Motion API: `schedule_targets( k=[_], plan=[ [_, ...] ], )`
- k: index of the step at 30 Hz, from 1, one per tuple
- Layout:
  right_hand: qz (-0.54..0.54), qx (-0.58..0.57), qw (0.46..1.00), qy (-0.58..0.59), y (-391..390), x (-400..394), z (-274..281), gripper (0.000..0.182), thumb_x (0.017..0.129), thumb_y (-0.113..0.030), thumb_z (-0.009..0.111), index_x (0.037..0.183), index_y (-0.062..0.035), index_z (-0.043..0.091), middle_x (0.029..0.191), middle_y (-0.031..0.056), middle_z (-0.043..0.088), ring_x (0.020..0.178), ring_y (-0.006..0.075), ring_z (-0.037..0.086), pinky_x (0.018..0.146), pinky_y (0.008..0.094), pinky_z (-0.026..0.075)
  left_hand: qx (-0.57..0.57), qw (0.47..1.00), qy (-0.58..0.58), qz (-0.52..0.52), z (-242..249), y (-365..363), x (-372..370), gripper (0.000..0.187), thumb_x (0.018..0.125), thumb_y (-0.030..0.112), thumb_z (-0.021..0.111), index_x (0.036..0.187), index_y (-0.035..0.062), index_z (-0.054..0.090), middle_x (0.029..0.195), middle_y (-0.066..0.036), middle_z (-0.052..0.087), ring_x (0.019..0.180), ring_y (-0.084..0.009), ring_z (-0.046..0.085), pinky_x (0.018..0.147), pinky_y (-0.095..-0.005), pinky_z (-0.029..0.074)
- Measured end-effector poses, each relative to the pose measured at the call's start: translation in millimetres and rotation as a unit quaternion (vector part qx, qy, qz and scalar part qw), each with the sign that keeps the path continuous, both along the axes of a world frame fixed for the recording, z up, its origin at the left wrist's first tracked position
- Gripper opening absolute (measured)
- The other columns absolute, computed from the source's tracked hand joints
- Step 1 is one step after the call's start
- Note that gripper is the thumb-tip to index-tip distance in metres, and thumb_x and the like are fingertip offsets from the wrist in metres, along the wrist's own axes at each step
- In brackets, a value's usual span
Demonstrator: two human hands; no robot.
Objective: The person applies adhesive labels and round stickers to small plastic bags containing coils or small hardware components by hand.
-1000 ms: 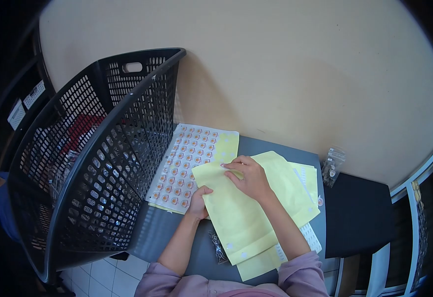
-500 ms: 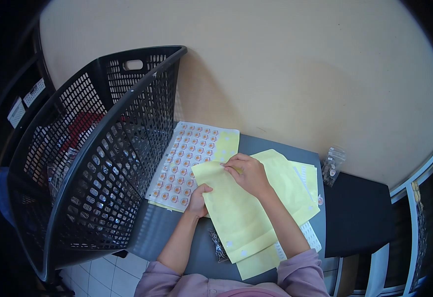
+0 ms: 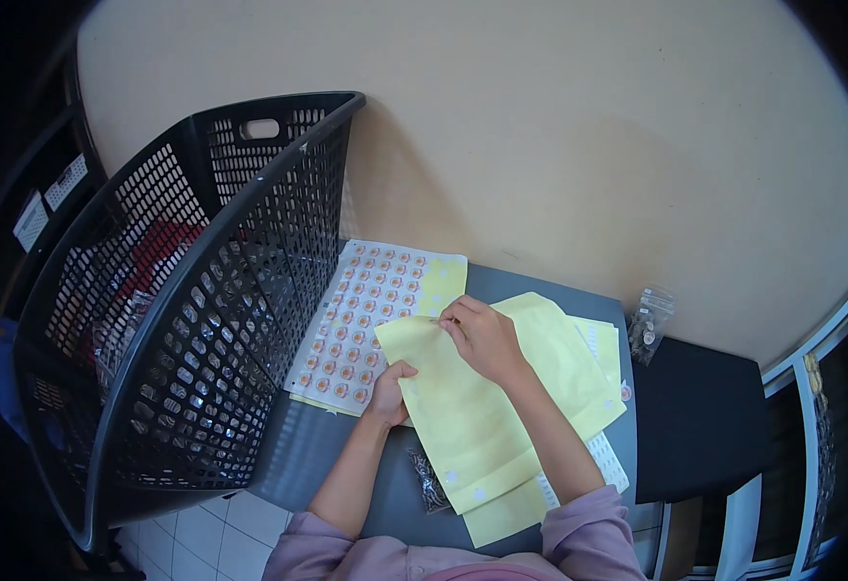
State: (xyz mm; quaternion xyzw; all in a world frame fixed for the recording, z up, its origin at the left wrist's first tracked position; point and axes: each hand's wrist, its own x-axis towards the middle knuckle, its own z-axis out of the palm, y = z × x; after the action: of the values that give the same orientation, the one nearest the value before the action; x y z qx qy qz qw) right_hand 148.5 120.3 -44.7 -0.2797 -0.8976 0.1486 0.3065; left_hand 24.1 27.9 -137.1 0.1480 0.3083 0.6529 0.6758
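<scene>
A pale yellow sticker backing sheet [image 3: 467, 407] lies slanted in front of me, its upper left part lifted. My left hand [image 3: 391, 392] grips its left edge, thumb on top and the other fingers hidden beneath. Close to the sheet's top edge, my right hand [image 3: 482, 337] pinches with thumb and forefinger; a tiny item between the fingertips is too small to name. Beyond my left hand lies a white sheet of round orange stickers [image 3: 366, 310], several of its stickers gone at the right. More yellow sheets [image 3: 579, 387] lie under my right forearm.
At left stands a tall black plastic basket [image 3: 240, 261] with plastic-wrapped things inside. A clear bag of small dark pieces [image 3: 428, 481] lies near the grey table's [image 3: 298, 455] front edge. Another small zip bag [image 3: 650, 324] is at the right, beside a black surface [image 3: 700, 416].
My right hand has shifted very slightly at the sheet's top edge, its fingers still pinched. My left hand keeps its hold, and the sheets lie almost as before.
</scene>
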Motion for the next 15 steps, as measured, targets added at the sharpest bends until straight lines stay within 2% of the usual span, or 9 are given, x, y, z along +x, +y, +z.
schedule_targets(
  k=[5, 15],
  plan=[
    [-0.002, -0.013, 1.000, 0.006, 0.1, -2.4, 1.6, 0.009, 0.079, -0.014, 0.054, 0.077, -0.0051, 0.057, 0.078, 0.0040, 0.055, 0.068, 0.0225, 0.056, 0.059, 0.0323, 0.045, -0.001, 1.000, 0.001, 0.002, -1.4, 1.0, -0.5, 0.045, 0.075, 0.010, 0.037, 0.117, -0.0037, 0.037, 0.111, -0.016, 0.049, 0.099, -0.0262, 0.052, 0.085, -0.0376, 0.044],
    [-0.020, -0.021, 0.999, 0.021, 4.9, -6.1, 0.2, 0.008, 0.080, -0.011, 0.052, 0.079, -0.0030, 0.052, 0.078, 0.0070, 0.054, 0.068, 0.0247, 0.055, 0.059, 0.0334, 0.043, 0.028, 1.000, -0.006, 0.005, -3.7, 3.3, 2.1, 0.044, 0.075, 0.009, 0.036, 0.117, -0.0040, 0.037, 0.111, -0.016, 0.048, 0.099, -0.0262, 0.053, 0.085, -0.0377, 0.044]
  ],
)
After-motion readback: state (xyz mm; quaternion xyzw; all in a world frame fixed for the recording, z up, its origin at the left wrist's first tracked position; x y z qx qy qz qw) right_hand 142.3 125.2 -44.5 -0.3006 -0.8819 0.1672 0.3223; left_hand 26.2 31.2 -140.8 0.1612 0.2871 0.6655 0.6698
